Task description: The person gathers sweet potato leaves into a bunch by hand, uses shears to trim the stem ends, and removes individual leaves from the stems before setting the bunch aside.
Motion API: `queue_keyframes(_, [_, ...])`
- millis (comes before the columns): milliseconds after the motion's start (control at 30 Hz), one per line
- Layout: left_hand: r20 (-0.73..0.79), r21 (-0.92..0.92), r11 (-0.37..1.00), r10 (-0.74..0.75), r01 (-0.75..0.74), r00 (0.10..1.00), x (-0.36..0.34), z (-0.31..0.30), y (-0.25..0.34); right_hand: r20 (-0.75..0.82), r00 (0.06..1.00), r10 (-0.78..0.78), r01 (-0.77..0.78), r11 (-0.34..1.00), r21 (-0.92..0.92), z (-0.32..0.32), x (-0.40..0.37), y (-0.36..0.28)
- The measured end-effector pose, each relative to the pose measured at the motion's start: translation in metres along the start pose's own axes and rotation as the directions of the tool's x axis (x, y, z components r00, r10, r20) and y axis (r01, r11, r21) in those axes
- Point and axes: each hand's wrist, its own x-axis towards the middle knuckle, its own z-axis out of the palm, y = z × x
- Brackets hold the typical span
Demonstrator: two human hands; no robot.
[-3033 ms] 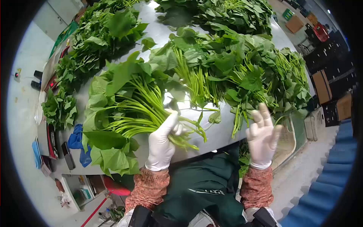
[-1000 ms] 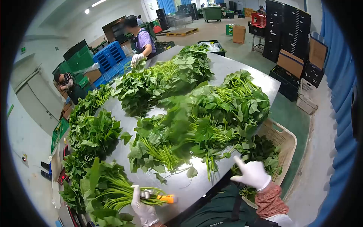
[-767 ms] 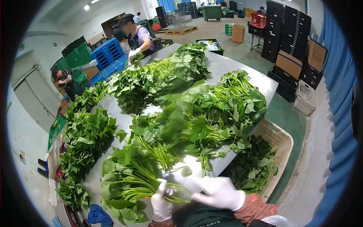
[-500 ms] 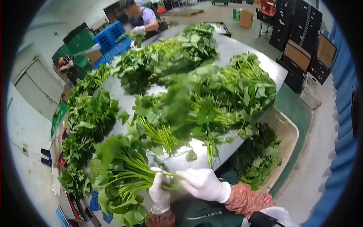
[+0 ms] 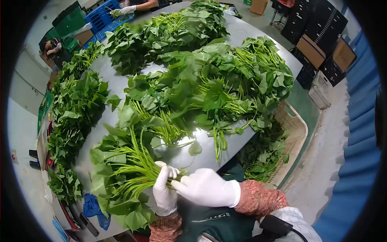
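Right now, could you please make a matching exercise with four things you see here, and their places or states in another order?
Things:
1. Left hand
2. Cream crate
3. Blue cloth
4. Curtain

Places or states:
A. Hanging along the right side of the view
B. Beside the table, with leaves inside
C. Fingers around the stems of a bunch
D. Crumpled, at lower left

Pairs: 1-C, 2-B, 3-D, 4-A

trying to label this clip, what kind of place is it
Probably a vegetable packing room: long-stemmed leafy green bunches on a shiny metal table, black plastic crates stacked behind.
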Motion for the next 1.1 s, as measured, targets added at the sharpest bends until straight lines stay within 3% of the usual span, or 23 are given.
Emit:
queue_keyframes(33, [-0.051, -0.016, 1.000, 0.005, -0.005, 0.999, 0.003, 0.004, 0.004, 0.030, 0.999, 0.040, -0.043, 0.993, 0.108, -0.011, 0.003, 0.005])
queue_keyframes(67, [-0.026, -0.067, 0.996, 0.060, -0.062, 0.998, 0.005, 0.004, 0.009, -0.056, 0.995, 0.085, -0.078, 0.990, 0.119, -0.020, 0.000, 0.014])
queue_keyframes(100, [-0.052, -0.078, 0.993, 0.084, -0.088, 0.995, 0.005, 0.002, 0.012, -0.125, 0.989, 0.082, -0.076, 0.996, 0.050, -0.034, -0.001, 0.025])
queue_keyframes(133, [-0.076, -0.087, 0.989, 0.113, -0.120, 0.991, 0.007, 0.000, 0.016, -0.166, 0.964, 0.209, -0.215, 0.977, -0.017, -0.045, -0.008, 0.037])
queue_keyframes(167, [-0.063, -0.060, 0.989, 0.128, -0.132, 0.990, 0.009, -0.005, 0.019, -0.313, 0.853, 0.418, -0.394, 0.908, 0.140, -0.047, -0.012, 0.049])
queue_keyframes(200, [-0.103, -0.045, 0.989, 0.134, -0.139, 0.986, 0.009, -0.002, 0.023, -0.364, 0.768, 0.526, -0.487, 0.850, 0.201, -0.049, -0.018, 0.062])
queue_keyframes(267, [-0.101, 0.062, 0.988, 0.146, -0.141, 0.984, 0.008, -0.001, 0.026, -0.419, 0.722, 0.550, -0.606, 0.796, 0.000, -0.053, -0.028, 0.082])
queue_keyframes(333, [-0.117, 0.040, 0.993, 0.115, -0.111, 0.986, 0.009, 0.003, 0.026, -0.403, 0.687, 0.605, -0.677, 0.734, -0.051, -0.052, -0.033, 0.094])
queue_keyframes(467, [-0.081, 0.011, 0.996, 0.086, -0.085, 0.993, 0.009, 0.002, 0.022, -0.431, 0.757, 0.491, -0.646, 0.662, -0.380, -0.045, -0.037, 0.134])
queue_keyframes(533, [-0.089, 0.037, 0.995, 0.096, -0.093, 0.991, 0.007, 0.003, 0.023, -0.395, 0.845, 0.359, -0.526, 0.689, -0.498, -0.041, -0.038, 0.152])
queue_keyframes(633, [-0.099, 0.044, 0.995, 0.093, -0.089, 0.991, 0.005, 0.001, 0.025, -0.256, 0.826, 0.502, -0.561, 0.694, -0.451, -0.028, -0.035, 0.168])
queue_keyframes(733, [-0.117, 0.036, 0.995, 0.094, -0.090, 0.989, 0.004, 0.001, 0.028, -0.316, 0.814, 0.488, -0.580, 0.708, -0.402, -0.028, -0.035, 0.174])
queue_keyframes(767, [-0.124, 0.048, 0.994, 0.099, -0.094, 0.987, 0.003, 0.002, 0.029, -0.401, 0.802, 0.444, -0.576, 0.753, -0.318, -0.030, -0.034, 0.173])
queue_keyframes(800, [-0.130, 0.060, 0.994, 0.102, -0.095, 0.986, 0.002, 0.003, 0.030, -0.475, 0.772, 0.423, -0.565, 0.798, -0.208, -0.035, -0.032, 0.169])
queue_keyframes(867, [-0.126, 0.039, 0.994, 0.102, -0.098, 0.987, 0.003, 0.000, 0.029, -0.578, 0.713, 0.396, -0.572, 0.806, -0.153, -0.047, -0.023, 0.156])
queue_keyframes(967, [-0.117, 0.029, 0.994, 0.104, -0.101, 0.988, 0.002, 0.000, 0.029, -0.648, 0.625, 0.435, -0.562, 0.827, 0.013, -0.064, -0.012, 0.137])
queue_keyframes(1000, [-0.121, 0.034, 0.994, 0.107, -0.103, 0.987, 0.002, 0.001, 0.030, -0.678, 0.621, 0.393, -0.546, 0.838, -0.013, -0.065, -0.010, 0.136])
queue_keyframes(1100, [-0.123, 0.029, 0.994, 0.110, -0.107, 0.986, 0.002, 0.000, 0.031, -0.500, 0.732, 0.463, -0.586, 0.802, -0.117, -0.067, -0.008, 0.133])
